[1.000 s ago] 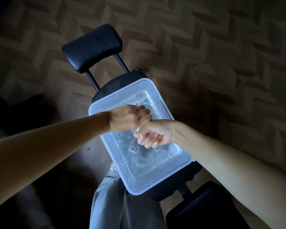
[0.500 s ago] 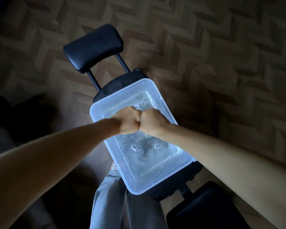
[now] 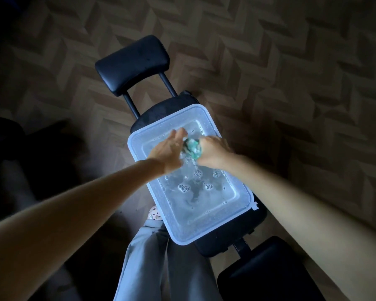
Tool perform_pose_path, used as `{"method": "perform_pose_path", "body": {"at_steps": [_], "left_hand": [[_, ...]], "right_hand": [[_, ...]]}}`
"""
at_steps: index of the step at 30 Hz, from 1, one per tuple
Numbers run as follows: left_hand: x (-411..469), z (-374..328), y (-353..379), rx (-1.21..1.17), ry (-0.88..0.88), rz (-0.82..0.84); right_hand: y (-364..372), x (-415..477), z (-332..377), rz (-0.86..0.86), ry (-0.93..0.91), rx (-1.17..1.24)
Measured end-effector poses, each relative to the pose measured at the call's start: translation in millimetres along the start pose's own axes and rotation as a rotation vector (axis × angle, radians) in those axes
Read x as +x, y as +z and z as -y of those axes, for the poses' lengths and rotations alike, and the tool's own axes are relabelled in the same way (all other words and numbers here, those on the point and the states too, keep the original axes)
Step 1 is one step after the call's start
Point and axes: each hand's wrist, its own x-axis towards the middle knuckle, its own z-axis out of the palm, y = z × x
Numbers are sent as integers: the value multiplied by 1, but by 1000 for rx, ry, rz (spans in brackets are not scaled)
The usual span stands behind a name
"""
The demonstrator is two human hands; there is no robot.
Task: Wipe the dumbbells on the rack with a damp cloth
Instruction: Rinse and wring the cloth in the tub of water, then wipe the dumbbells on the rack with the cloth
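A wet teal cloth (image 3: 192, 148), bunched into a ball, is gripped in my right hand (image 3: 213, 152) above a clear plastic tub (image 3: 245, 192) of soapy water. My left hand (image 3: 169, 149) lies beside the cloth with its fingers stretched out, touching or nearly touching the ball. Bubbles float on the water below both hands. No dumbbell or rack is in view.
The tub sits on the seat of a black padded bench (image 3: 217, 249), with a black pad (image 3: 132, 63) on two bars at the far end and another pad (image 3: 267, 270) near me. My grey trouser legs (image 3: 161, 263) stand left of the bench on a herringbone wood floor (image 3: 291, 83).
Both fists were pressed together wringing the cloth. Now my left hand has let go and spread its fingers, and the balled cloth shows in my right hand.
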Motion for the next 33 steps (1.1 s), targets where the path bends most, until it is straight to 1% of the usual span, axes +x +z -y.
{"method": "perform_pose_path", "body": {"at_steps": [1,2,3,4,6,7,12,16,18,21,22,23,24,25,28,31,33], "left_hand": [[-1,4,0,-95,-89,12],[-6,5,-4,-150,-176,58],[-12,3,-9,-170,-247,99],[-17,-1,-15,-181,-274,138],[-28,-14,-26,-290,-240,144],[-35,-22,-34,-393,-222,119],[-93,-38,-89,-939,-222,-71],[-170,-35,-149,-1258,-208,-309],[-216,-26,-177,-1317,-196,-464],[-296,-1,-204,-1267,-195,-746],[-307,-2,-209,-1244,-195,-779],[-355,13,-214,-1220,-232,-908],[-372,15,-216,-1207,-237,-961],[-416,25,-215,-1192,-276,-1074],[-524,46,-193,-1173,-380,-1346],[-640,60,-145,-1122,-499,-1519],[-715,63,-101,-1088,-581,-1641]], "right_hand": [[0,-1,-6,24,68,99],[-2,-6,-9,76,137,221],[-4,-12,-9,125,183,318],[-7,-19,-7,151,195,364],[-15,-32,1,139,141,377],[-22,-39,7,108,97,388],[-68,-81,52,-27,-86,437],[-104,-127,121,-175,-330,497],[-118,-155,165,-184,-455,522],[-123,-206,241,-110,-644,562],[-126,-215,248,-111,-675,582],[-118,-244,287,-67,-782,559],[-116,-257,297,-60,-824,548],[-102,-281,328,-24,-909,523],[-51,-349,394,103,-1062,459],[24,-428,448,215,-1180,353],[81,-489,474,324,-1263,288]]}}
